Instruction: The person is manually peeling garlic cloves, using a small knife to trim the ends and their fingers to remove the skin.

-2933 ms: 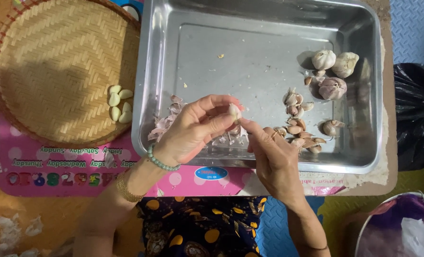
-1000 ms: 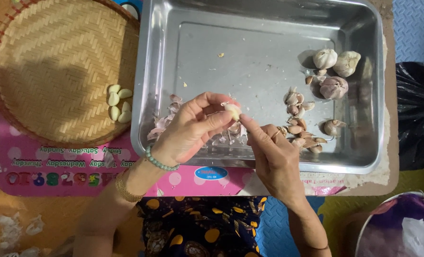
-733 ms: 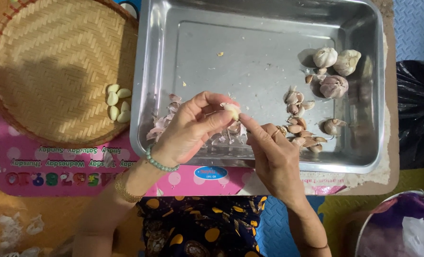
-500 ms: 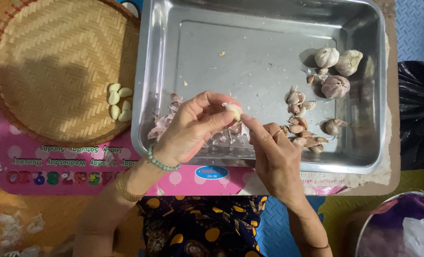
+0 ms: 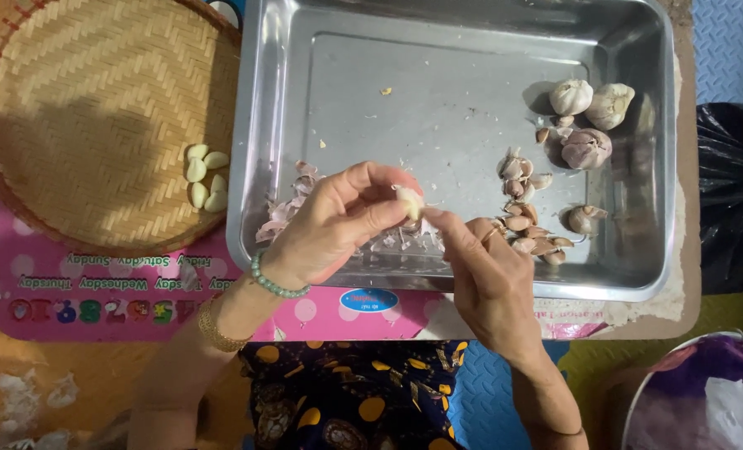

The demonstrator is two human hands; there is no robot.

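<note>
Starting at your left, peeled cloves lie in the woven basket. Your left hand pinches a garlic clove over the steel tray, above a heap of skins. Your right hand touches that clove with narrowed fingertips. Unpeeled cloves and whole bulbs sit farther right.

Left hand: palm turned down and inward, fingers curled, thumb and forefinger pinched together at the tips. Wrist bent, forearm running down-left. Right hand: back facing the camera, forefinger extended up-left, its tip meeting the left fingertips. Right forearm runs down-right.
</note>
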